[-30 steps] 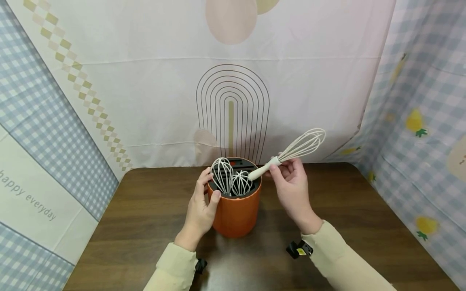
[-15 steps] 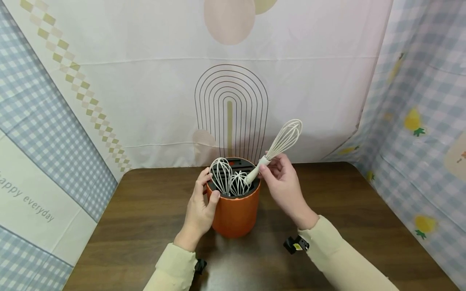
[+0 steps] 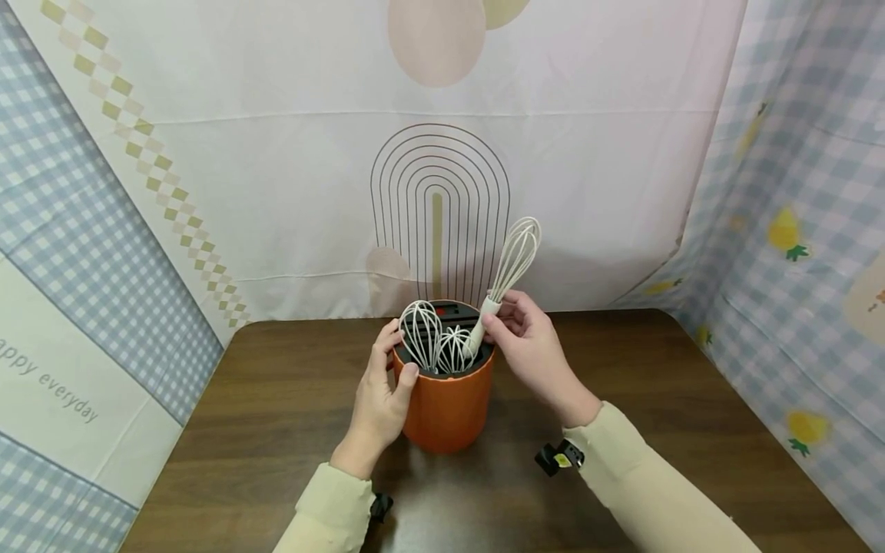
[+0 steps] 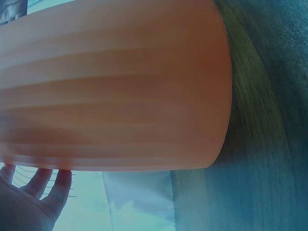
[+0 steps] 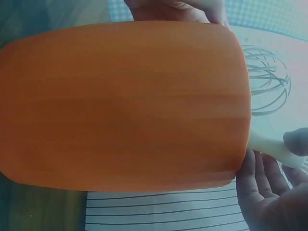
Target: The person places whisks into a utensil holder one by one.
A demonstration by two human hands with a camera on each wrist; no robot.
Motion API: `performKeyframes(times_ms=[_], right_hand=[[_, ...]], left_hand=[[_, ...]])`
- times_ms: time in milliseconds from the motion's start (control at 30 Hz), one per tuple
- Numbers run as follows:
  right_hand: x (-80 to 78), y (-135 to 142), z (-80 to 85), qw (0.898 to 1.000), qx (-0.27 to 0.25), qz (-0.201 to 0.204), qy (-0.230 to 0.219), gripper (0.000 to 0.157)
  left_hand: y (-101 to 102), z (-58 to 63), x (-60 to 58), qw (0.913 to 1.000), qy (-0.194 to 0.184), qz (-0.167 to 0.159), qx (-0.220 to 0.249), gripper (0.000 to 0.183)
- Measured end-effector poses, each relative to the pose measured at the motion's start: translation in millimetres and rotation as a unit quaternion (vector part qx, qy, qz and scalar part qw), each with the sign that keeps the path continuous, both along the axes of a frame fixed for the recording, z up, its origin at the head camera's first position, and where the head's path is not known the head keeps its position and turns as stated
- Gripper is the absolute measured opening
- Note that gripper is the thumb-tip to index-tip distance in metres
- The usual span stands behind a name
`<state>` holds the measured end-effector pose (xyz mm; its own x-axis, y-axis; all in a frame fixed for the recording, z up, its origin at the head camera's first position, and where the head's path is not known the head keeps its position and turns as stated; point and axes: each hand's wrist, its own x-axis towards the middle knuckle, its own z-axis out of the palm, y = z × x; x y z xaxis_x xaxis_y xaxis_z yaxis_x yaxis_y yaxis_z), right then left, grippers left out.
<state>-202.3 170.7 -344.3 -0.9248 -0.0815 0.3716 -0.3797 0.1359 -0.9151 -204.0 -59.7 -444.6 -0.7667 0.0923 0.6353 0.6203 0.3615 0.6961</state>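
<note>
My right hand pinches a white whisk near the top of its handle. The whisk stands nearly upright with its wire head up, and its handle end is inside the rim of an orange utensil holder. How deep the handle sits is hidden. With thumb at the front and fingers round the left side, my left hand holds the holder near its rim. Two more white whisks, a larger one and a smaller one, stand in the holder with their heads up.
The holder has a black slotted insert with a red spot on it. It stands on a dark wooden table. A white patterned cloth hangs behind the table's back edge, and checked cloths hang at the sides.
The whisk in my right hand has swung from a low slant to nearly upright, and its handle end has dipped into the holder. My right hand moved left; my left hand stayed put.
</note>
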Motion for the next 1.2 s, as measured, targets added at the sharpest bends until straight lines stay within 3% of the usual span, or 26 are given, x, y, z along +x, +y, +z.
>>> performKeyframes(times_ms=[167, 333, 600, 833, 967, 1200], right_hand=[[-1.2, -0.5, 0.6, 1.000, 0.002, 0.001, -0.021, 0.035], [0.3, -1.1, 2.3, 0.998, 0.047, -0.010, -0.031, 0.030], [19.6, -9.4, 24.7, 0.997, 0.075, -0.015, -0.028, 0.032], [20.5, -9.8, 29.0, 0.998, 0.054, 0.008, 0.019, 0.047], [19.5, -11.5, 38.4, 0.998, 0.031, -0.004, 0.055, 0.054], [15.3, -13.7, 47.7, 0.996, 0.035, -0.017, 0.082, 0.045]], left_hand=[[-0.4, -1.4, -0.6, 1.0000, 0.006, 0.002, -0.001, 0.047], [-0.5, -1.1, -0.3, 1.0000, 0.003, 0.002, -0.002, 0.047], [0.0, 0.1, 0.5, 1.0000, -0.003, -0.002, 0.000, 0.048], [-0.2, 0.6, 1.0, 1.0000, -0.004, 0.001, -0.002, 0.048], [-0.1, 2.1, 1.7, 1.0000, -0.004, 0.002, -0.004, 0.047], [0.1, 1.0, 1.9, 1.0000, -0.004, 0.000, -0.005, 0.047]])
